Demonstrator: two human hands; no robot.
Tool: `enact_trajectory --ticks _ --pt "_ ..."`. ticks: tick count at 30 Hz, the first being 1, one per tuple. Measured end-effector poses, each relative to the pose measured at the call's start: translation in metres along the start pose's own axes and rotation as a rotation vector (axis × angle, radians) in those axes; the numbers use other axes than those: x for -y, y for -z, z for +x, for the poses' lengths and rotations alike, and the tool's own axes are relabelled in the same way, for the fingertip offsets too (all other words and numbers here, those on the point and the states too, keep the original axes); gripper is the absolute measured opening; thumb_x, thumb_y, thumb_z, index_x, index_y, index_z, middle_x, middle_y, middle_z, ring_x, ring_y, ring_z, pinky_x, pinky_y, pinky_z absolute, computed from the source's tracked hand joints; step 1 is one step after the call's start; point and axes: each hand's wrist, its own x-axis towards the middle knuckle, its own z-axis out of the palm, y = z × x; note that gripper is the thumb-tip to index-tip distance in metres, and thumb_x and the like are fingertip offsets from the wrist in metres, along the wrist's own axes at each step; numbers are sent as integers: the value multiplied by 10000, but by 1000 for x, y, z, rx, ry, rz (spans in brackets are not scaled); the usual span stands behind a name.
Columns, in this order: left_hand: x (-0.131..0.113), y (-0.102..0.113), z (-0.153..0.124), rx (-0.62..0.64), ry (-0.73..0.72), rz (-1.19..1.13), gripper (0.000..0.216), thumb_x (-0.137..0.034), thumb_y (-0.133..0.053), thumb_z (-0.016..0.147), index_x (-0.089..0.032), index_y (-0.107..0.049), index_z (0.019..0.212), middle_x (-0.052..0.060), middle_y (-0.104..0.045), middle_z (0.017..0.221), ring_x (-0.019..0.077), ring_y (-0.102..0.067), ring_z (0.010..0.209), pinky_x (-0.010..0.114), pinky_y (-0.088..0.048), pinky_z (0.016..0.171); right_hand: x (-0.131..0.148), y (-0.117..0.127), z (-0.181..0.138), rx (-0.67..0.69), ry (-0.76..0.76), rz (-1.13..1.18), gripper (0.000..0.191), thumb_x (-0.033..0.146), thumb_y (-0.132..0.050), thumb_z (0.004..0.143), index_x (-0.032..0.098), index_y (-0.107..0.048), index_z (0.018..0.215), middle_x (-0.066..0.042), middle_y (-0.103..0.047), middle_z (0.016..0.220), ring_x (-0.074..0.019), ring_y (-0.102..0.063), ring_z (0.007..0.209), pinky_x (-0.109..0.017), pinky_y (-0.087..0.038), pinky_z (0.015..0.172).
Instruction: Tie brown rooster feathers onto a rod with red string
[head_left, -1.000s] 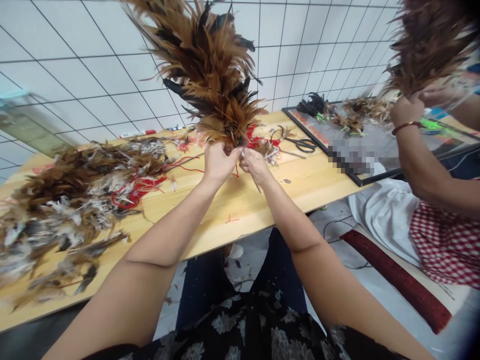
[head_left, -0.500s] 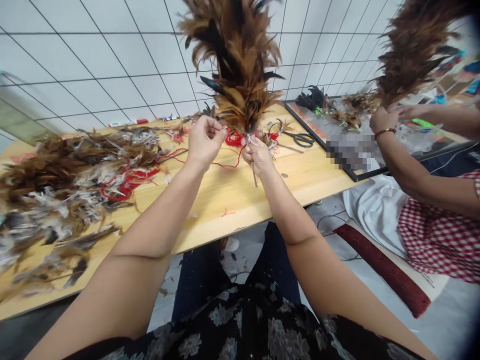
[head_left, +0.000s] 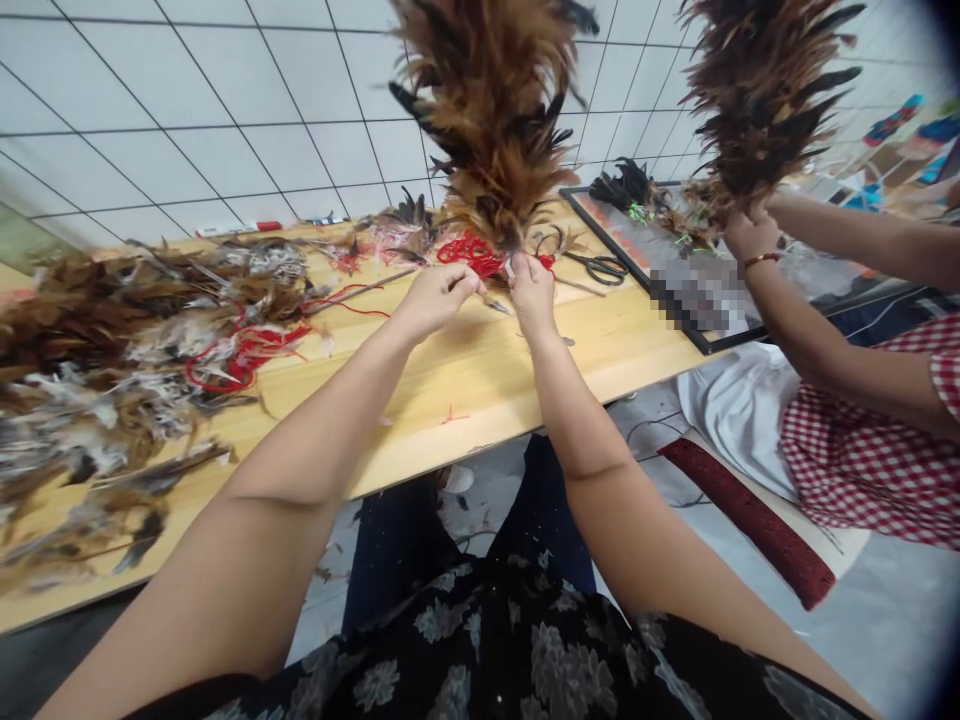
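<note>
A tall brown and black feather duster [head_left: 491, 110] stands upright above the wooden table [head_left: 465, 370]. My right hand [head_left: 531, 290] is closed around its base, where red thread [head_left: 469, 250] is wound. My left hand [head_left: 435, 297] sits just to the left, its fingers pinched on the thread or a thin stick near the base. A big heap of loose brown, white and black feathers [head_left: 112, 340] with tangled red thread [head_left: 240, 355] covers the left part of the table.
At the right, another person in a red checked garment holds a second feather duster [head_left: 757, 90] up with a hand [head_left: 750, 235] wearing a bracelet. Scissors [head_left: 600, 266] lie behind my hands. A dark framed board [head_left: 675, 290] lies at the table's right end. White tiled wall behind.
My left hand has dropped from a raised pull back down close to the duster's base. The duster now stands straighter and farther right. The other person's duster has moved left.
</note>
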Motion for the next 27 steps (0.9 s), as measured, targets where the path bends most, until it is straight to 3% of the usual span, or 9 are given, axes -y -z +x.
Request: enact_trajectory --ticks 4,7,12,21,24,27 --pt "-14 8 0 -70 -142 157 186 -262 -577 883 -197 -708 768 20 -631 673 172 -521 639 314 -395 672 3 8 -5 -37 127 -674 333 301 -379 1110 172 -669 1007 -88 -701 959 -193 -640 935 -261 -444 831" --pt "-21 9 -1 -79 -221 207 163 -237 -595 878 -200 -675 740 42 -672 741 204 -614 753 335 -467 800 7 8 -12 8 168 -913 347 309 -379 1112 160 -688 1160 -144 -743 1072 -238 -679 1002 -281 -452 838" --pt "-23 21 0 -109 -219 191 96 -222 -638 843 -218 -686 761 47 -662 754 244 -655 864 375 -501 916 5 10 -13 79 287 -1025 360 291 -380 1105 138 -694 1192 -175 -762 1111 -252 -696 1029 -285 -451 845" --pt "-34 43 1 -160 -178 94 100 -156 -715 786 -203 -674 709 36 -581 694 257 -656 889 403 -528 967 7 14 -11 297 462 -1120 336 308 -454 1087 145 -738 1163 -154 -784 1153 -253 -693 978 -315 -401 801" --pt "-53 64 -1 -102 -145 364 102 -180 -678 859 -132 -709 773 15 -596 742 194 -647 883 412 -506 1028 5 12 -9 312 481 -1114 342 281 -435 1090 145 -745 1140 -148 -785 1132 -248 -691 981 -326 -408 823" --pt "-76 101 -9 -63 -55 700 281 -247 -571 957 -40 -757 914 -22 -569 758 99 -619 867 470 -474 1047 0 15 -4 245 472 -1071 334 266 -428 1091 141 -737 1111 -150 -777 1113 -237 -685 983 -325 -424 843"
